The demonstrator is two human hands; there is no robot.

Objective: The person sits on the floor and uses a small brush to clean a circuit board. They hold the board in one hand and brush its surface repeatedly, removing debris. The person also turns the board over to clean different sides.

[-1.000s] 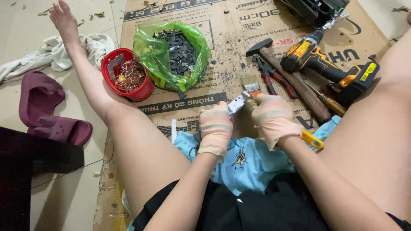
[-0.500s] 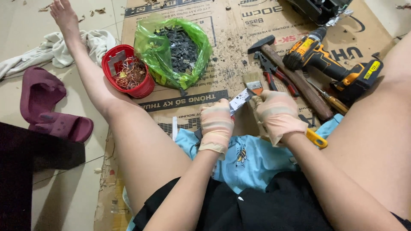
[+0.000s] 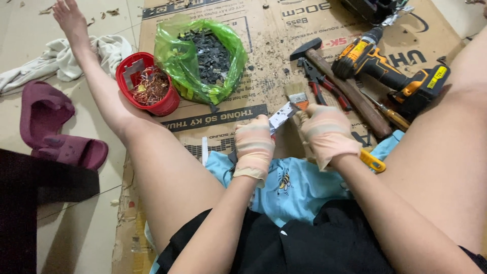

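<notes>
Cardboard-covered tile floor (image 3: 238, 109), left hand (image 3: 253, 144) and right hand (image 3: 327, 134), grips closed on small metal piece (image 3: 280, 117).

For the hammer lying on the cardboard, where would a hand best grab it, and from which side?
Probably mid-handle on the hammer, coming from above. The long wooden handle lies flat and mostly clear, while its dark head points away and pliers crowd its left side.
</notes>
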